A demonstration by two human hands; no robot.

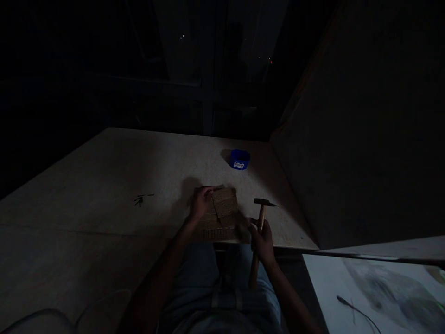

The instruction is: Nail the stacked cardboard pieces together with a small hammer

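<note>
In dim light, a small wooden block (225,206) lies on a plywood tabletop (139,167) near its front edge. My left hand (201,202) rests on the block's top left part, fingers pinched on a thin nail that stands on the wood. My right hand (262,241) is closed around the wooden handle of a hammer (260,218), whose dark metal head is raised just to the right of the block.
A small blue tub (239,159) stands further back on the table. Several loose dark nails (141,199) lie to the left. A tall board (365,153) walls off the right side. A pale sheet (375,287) with a cable lies at lower right.
</note>
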